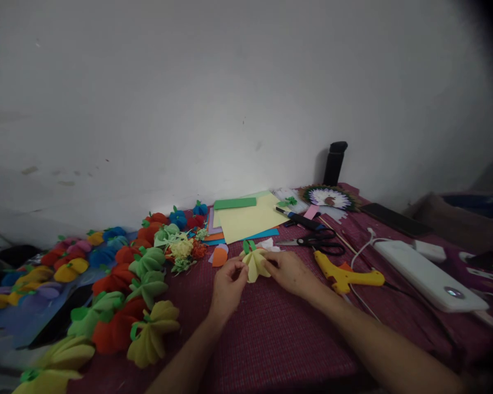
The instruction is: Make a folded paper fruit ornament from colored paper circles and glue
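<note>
A pale yellow folded-paper pumpkin with a green strip at its top is held just above the red checked cloth. My left hand pinches its left edge between thumb and fingers. On the other side, my right hand has its fingers closed on the pumpkin's right edge. Orange and lilac paper petals lie just beyond my left hand. Black-handled scissors rest beyond my right hand, and a yellow glue gun lies to its right.
Many colourful paper pumpkins crowd the left side. Paper sheets and a craft knife lie at the back. A white power bank, cables, a dark phone and a black upright object stand or lie on the right.
</note>
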Demonstrator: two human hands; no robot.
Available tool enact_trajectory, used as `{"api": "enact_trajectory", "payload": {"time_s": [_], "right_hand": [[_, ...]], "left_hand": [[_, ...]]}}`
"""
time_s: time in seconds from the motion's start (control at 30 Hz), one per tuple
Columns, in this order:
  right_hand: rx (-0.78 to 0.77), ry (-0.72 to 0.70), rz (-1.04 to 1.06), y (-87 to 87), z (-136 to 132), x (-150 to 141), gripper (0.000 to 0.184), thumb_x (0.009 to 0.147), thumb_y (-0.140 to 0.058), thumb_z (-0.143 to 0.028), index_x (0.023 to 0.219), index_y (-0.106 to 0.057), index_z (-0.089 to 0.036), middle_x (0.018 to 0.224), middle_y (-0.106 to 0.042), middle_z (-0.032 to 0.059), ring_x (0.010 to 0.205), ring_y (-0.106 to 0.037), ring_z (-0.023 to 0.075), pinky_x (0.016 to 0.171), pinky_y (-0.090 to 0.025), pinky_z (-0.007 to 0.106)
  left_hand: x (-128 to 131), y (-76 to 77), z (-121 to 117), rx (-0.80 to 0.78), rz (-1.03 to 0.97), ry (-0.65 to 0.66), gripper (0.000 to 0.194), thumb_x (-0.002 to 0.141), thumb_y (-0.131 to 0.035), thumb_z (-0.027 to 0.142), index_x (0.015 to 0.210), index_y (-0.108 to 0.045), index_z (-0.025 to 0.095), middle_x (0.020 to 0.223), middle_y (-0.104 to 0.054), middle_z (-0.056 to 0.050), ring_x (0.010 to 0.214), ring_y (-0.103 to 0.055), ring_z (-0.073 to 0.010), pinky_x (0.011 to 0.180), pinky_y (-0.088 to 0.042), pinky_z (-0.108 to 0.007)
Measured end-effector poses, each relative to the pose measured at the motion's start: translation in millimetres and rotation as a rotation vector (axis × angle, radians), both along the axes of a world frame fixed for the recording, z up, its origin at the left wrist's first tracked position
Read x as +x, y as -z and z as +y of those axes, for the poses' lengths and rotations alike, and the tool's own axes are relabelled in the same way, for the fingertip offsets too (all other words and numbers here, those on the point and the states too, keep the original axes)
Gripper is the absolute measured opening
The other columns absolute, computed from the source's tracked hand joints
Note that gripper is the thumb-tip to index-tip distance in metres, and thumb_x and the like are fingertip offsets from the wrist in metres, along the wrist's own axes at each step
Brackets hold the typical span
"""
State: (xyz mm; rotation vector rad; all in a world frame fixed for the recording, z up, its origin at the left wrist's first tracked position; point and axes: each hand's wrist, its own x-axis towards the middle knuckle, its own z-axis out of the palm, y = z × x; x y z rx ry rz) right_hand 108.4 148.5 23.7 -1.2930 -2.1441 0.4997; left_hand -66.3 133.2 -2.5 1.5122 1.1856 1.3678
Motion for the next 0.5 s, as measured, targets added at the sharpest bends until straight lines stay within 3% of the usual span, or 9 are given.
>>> {"api": "enact_trajectory", "payload": {"time_s": [0.2,0.33,0.5], "right_hand": [[0.026,0.05,-0.02,-2.4,-0.3,-0.7,0.026,0.085,-0.043,-0.028,0.08,-0.068,-0.021,0.075,-0.069,0.0041,0.062,-0.059,0.0162,0.054,-0.032,0.024],[0.062,0.067,0.038,-1.4,-0.6,-1.7,0.024,0.084,-0.045,-0.029,0.077,-0.067,-0.02,0.071,-0.068,0.0027,0.06,-0.058,0.0158,0.053,-0.032,0.023],[0.098,0.036,0.161,1.0,-1.8,-3.7,0.021,0.083,-0.048,-0.026,0.074,-0.066,-0.019,0.069,-0.067,0.0014,0.059,-0.057,0.0146,0.054,-0.034,0.022]], "left_hand": [[-1.7,3.6,-0.6,0.08,0.114,-0.06,0.016,0.07,-0.062,0.025,0.084,-0.068,0.019,0.105,-0.063,-0.007,0.095,-0.059,-0.0203,0.085,-0.045,-0.032],[-2.1,2.6,-4.0,0.276,0.404,-0.143,0.027,0.073,-0.058,0.02,0.098,-0.066,0.023,0.114,-0.059,-0.007,0.107,-0.054,-0.0216,0.096,-0.04,-0.037],[-3.3,1.5,-7.3,0.556,0.614,-0.218,0.032,0.077,-0.056,0.017,0.107,-0.061,0.024,0.13,-0.046,-0.007,0.119,-0.044,-0.0225,0.099,-0.038,-0.041]]}}
